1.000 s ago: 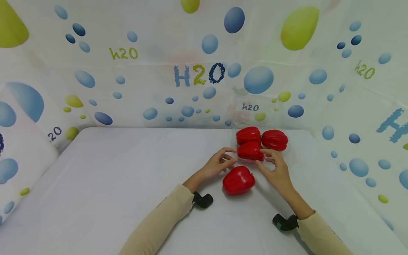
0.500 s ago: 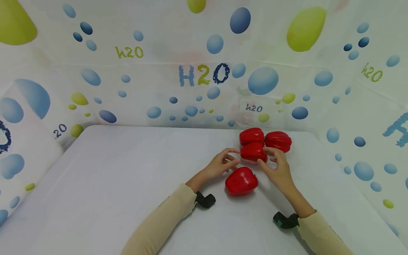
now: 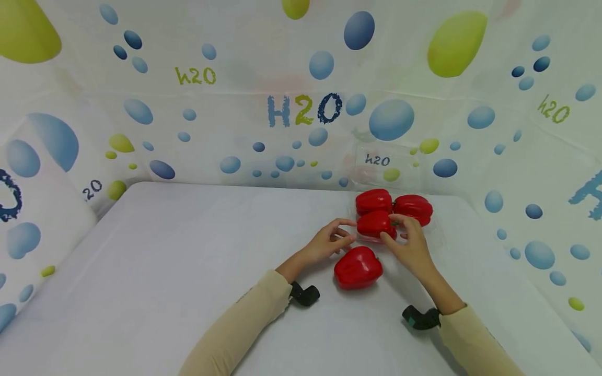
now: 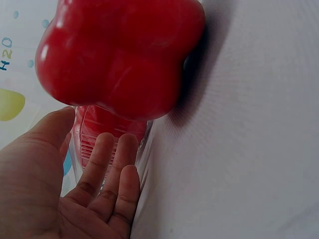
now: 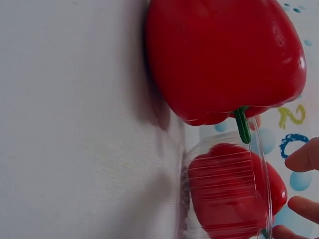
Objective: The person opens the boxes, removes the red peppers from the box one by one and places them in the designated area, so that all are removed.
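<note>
There are four red peppers [image 3: 358, 268] [image 3: 374, 223] [image 3: 373, 201] [image 3: 414, 207], one clear container [image 5: 204, 145], two wrist cameras [image 3: 305, 295] [image 3: 421, 318] and one table [image 3: 211, 250].

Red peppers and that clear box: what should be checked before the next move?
1. Loose pepper resting on the table: ok.
2. Box upright: ok.
3. Left grip free of any held pepper: ok.
4. Right grip secure on the near boxed pepper: cannot tell; contact is unclear.
5. Every pepper inside the box: not ok; the loose one sits in front.
</note>
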{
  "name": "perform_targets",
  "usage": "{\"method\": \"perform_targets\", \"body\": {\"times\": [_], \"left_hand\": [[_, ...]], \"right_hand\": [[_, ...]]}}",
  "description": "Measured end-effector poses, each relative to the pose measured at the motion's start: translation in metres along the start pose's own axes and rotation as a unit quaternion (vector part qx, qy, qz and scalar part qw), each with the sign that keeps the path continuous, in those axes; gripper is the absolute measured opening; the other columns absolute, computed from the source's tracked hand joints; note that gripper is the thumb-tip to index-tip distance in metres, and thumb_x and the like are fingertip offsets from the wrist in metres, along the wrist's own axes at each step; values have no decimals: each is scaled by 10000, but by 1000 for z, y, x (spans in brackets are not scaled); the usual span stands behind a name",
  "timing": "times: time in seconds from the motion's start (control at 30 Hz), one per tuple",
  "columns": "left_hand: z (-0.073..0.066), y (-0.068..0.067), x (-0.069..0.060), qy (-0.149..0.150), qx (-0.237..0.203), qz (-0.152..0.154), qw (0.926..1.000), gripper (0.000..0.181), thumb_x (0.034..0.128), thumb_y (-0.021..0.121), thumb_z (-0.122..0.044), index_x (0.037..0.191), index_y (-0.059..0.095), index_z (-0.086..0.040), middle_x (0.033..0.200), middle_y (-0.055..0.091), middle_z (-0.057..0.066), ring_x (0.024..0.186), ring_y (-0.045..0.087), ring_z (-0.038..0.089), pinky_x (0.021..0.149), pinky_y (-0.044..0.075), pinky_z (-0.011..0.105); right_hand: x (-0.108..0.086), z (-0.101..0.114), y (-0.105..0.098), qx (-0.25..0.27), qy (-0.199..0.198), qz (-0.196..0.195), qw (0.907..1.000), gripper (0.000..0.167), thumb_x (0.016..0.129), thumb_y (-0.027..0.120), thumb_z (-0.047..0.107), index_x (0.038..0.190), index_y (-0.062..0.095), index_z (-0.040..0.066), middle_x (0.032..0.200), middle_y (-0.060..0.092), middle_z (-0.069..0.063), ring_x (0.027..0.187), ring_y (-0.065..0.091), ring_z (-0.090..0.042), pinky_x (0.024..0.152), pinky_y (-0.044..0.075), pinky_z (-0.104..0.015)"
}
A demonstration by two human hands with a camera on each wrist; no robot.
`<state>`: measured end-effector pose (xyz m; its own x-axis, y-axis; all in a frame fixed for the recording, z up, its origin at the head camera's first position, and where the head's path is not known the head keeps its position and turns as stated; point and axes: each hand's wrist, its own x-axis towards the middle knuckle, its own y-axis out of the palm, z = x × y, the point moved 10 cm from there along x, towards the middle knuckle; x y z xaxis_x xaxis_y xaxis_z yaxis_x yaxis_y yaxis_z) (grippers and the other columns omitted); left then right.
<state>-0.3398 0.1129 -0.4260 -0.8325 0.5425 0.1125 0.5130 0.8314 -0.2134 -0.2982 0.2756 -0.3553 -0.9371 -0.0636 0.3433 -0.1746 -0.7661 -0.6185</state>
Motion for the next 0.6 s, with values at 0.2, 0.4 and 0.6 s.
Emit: {"method": "perform_targets", "body": {"times": [0.2,0.4,0.6], "left_hand": [[1,0,1,3,-5,-18,10000,420,986,586,-207,1389,472,-166,1132,648,151,933,668,259,750,536,302],[-3,1,0,-61,-45,67,9999,437,991,574,-172,1406,450,-116,1154,638,187,967,662,298,788,546,352],[-28,0,-14,3,-35,40,10000,409,985,577,-139,1373,469,-74,1125,641,202,927,666,266,780,547,340]], "right_hand": [[5,-2,-1,-180,222,166,9995,540,881,678,119,1344,443,-28,1344,408,-255,1209,437,-403,945,462,-576],[7,-4,-2,-183,238,230,9993,529,893,669,123,1348,445,-28,1364,397,-263,1208,444,-410,940,470,-575],[12,-7,0,-268,195,478,9983,538,914,653,125,1366,422,-52,1373,405,-292,1233,474,-464,941,472,-555]]}}
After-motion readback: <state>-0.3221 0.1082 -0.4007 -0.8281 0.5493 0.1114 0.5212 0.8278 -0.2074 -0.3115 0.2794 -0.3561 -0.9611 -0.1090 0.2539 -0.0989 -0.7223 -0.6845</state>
